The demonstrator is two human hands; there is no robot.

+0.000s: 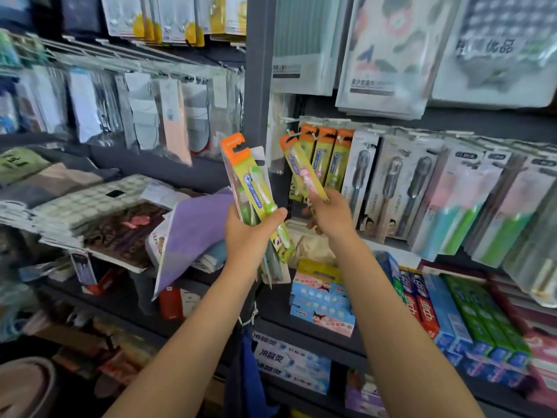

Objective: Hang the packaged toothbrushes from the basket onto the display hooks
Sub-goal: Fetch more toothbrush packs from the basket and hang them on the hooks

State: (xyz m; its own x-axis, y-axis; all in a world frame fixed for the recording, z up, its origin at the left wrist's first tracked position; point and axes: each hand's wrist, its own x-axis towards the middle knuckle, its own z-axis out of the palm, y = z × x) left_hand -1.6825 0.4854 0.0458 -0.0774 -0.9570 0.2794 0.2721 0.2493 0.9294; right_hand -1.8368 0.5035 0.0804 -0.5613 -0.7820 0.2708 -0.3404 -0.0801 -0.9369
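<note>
My left hand (pixel 250 233) grips a bundle of packaged toothbrushes (pixel 250 179) with orange tops and yellow-green cards, held upright in front of the shelf post. My right hand (pixel 328 217) holds one more packaged toothbrush (pixel 301 170), a pink one, by its lower end. Its orange top is tilted up and left to the tip of a white display hook (pixel 291 133). Three matching orange-topped packs (pixel 327 158) hang on hooks just to the right of it. No basket is in view.
A dark grey upright post (pixel 259 70) splits the shelving. Grey and pastel toothbrush packs (pixel 422 191) hang to the right. Toothpaste boxes (pixel 446 312) fill the shelf below. Folded cloths, a purple one (pixel 196 236), lie on the left shelf, with bagged goods hanging above.
</note>
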